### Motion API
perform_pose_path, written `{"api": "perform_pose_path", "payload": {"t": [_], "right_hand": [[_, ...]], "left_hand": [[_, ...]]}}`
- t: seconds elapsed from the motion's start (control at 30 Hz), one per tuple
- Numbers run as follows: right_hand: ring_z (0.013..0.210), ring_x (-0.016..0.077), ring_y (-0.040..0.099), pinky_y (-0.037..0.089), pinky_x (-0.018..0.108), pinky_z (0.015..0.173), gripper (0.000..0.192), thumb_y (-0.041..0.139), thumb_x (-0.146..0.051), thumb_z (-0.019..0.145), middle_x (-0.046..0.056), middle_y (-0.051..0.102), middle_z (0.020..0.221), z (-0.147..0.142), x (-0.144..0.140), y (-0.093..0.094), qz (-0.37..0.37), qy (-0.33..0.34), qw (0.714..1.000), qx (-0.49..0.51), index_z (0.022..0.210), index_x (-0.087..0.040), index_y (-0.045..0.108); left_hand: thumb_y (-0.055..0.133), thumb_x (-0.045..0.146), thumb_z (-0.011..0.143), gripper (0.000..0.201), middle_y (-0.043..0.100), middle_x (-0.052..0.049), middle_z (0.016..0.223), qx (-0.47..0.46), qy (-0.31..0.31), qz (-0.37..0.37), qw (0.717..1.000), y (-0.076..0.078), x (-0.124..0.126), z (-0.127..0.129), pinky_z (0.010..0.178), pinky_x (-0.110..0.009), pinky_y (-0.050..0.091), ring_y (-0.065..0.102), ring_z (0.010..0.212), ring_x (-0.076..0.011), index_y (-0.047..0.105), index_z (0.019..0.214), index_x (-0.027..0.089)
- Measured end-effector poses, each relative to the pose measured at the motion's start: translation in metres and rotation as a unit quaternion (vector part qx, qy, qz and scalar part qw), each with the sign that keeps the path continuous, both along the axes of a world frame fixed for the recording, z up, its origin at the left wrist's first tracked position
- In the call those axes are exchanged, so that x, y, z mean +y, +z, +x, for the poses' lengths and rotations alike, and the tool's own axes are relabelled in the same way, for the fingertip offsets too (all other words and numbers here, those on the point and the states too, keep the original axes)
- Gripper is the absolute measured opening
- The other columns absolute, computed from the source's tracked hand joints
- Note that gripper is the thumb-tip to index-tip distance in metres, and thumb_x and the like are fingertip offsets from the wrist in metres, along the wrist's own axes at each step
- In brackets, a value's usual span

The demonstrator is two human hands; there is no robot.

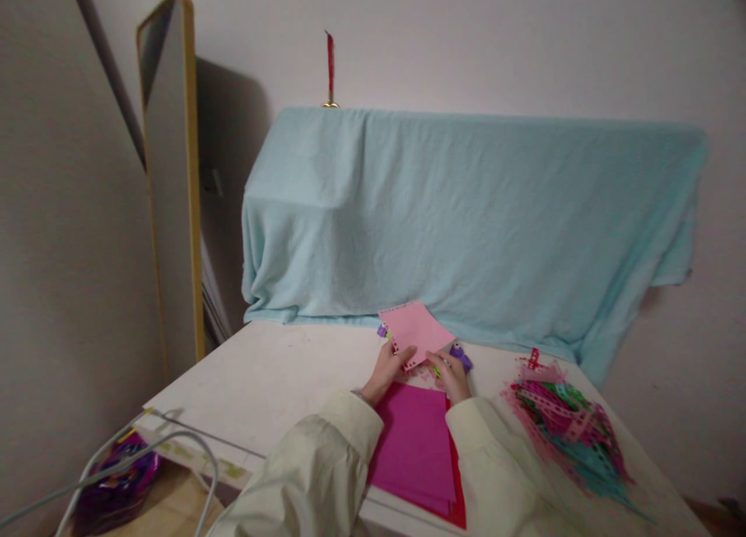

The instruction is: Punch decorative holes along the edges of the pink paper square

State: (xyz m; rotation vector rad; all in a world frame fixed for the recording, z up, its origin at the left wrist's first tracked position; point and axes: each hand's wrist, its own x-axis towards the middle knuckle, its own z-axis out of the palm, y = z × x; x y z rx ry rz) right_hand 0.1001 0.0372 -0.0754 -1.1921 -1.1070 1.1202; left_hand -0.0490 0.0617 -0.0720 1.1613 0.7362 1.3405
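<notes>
Above the white table (280,381), the left hand (385,370) pinched the light pink square paper sheet (415,331); the right hand (453,375) gripped a purple craft punch (460,356) at its edge. A crooked feed could misplace holes.

A pink sheet (415,331) was held by the left hand (385,371) and right hand (452,375) above a magenta stack (415,444) on the bench (273,381), near paper strips (562,432).

Soft, even daylight, rather dim; the mirror (169,172) throws a broad shadow onto the wall just right of it (edges bow outward), and the paper strips (568,432) look slightly blurred.
</notes>
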Motion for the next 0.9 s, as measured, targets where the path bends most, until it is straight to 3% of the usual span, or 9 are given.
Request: {"api": "perform_pose_path", "payload": {"t": [0.37, 0.9], "right_hand": [[0.033, 0.0048, 0.021, 0.010, 0.022, 0.035, 0.038, 0.064, -0.053, 0.063, -0.007, 0.040, 0.043, -0.0018, -0.0023, 0.0040, -0.005, -0.011, 1.000, -0.006, 0.056, -0.018, 0.049], [0.036, 0.0058, 0.024, 0.011, 0.021, 0.036, 0.037, 0.064, -0.051, 0.065, -0.006, 0.041, 0.046, 0.0004, -0.0002, -0.0002, -0.003, -0.004, 1.000, -0.016, 0.059, -0.018, 0.050]], "left_hand": [[0.072, 0.033, 0.064, 0.043, 0.067, -0.009, 0.087, 0.006, -0.003, -0.018, 1.000, 0.0059, -0.0051, -0.0002, 0.066, -0.027, 0.048, 0.061, 0.071, -0.0168, 0.061, 0.099, 0.010], [0.065, 0.046, 0.070, 0.043, 0.062, -0.005, 0.069, 0.022, -0.044, -0.002, 0.999, -0.0021, -0.0022, 0.0010, 0.040, -0.021, 0.039, 0.048, 0.042, -0.0091, 0.058, 0.094, 0.011]]}}
